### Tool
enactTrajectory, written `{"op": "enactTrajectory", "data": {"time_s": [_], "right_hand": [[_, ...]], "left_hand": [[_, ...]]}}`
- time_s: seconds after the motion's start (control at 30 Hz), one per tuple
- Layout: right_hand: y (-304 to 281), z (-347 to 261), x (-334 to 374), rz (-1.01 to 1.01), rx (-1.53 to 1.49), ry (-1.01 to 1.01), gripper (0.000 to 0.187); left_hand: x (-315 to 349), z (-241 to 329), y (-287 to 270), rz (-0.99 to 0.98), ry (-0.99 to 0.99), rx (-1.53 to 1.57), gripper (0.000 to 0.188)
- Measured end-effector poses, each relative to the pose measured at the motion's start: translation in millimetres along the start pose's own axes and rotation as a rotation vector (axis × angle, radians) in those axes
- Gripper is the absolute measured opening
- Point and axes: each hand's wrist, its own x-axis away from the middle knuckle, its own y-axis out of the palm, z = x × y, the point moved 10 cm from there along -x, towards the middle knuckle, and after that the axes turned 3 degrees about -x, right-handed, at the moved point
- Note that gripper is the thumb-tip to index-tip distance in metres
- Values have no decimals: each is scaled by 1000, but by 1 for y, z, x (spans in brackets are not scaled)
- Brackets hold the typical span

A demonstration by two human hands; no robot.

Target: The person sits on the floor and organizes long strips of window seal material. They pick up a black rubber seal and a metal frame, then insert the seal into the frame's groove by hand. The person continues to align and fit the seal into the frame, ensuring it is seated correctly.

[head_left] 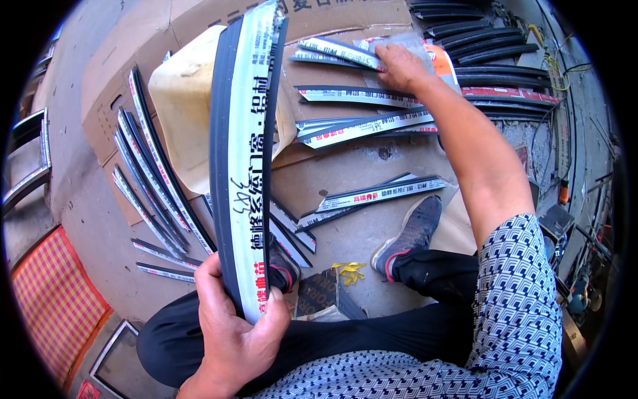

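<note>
My left hand is closed round the lower end of a long, slightly curved window-frame profile, dark-edged with white printed film down its face. It stands nearly upright, close to me. At the far right my right hand is closed on the right end of a shorter film-covered profile, its fingertips partly hidden. A clear plastic sheet lies beneath and beside that hand. Nearer me are more cut profiles and a crossed pair with slanted ends.
A cream plastic container stands behind the held profile. Several curved profiles lie left of it on cardboard. Dark profiles are stacked at far right. Yellow scraps lie between my shoes. A checked cloth is at left.
</note>
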Motion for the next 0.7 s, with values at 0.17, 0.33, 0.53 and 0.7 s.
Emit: {"op": "enactTrajectory", "data": {"time_s": [0.17,0.33,0.53,0.7], "right_hand": [[-34,12,-1,283,-61,-64,46],[-75,-6,26,481,-16,-189,32],[-79,-30,114,344,-169,-348,35],[-39,-49,185,123,-218,-444,35]], "left_hand": [[0,2,0,2,11,17,61],[5,3,-3,18,-9,109,60],[11,7,-12,29,31,117,57],[16,7,-11,31,42,147,55]]}}
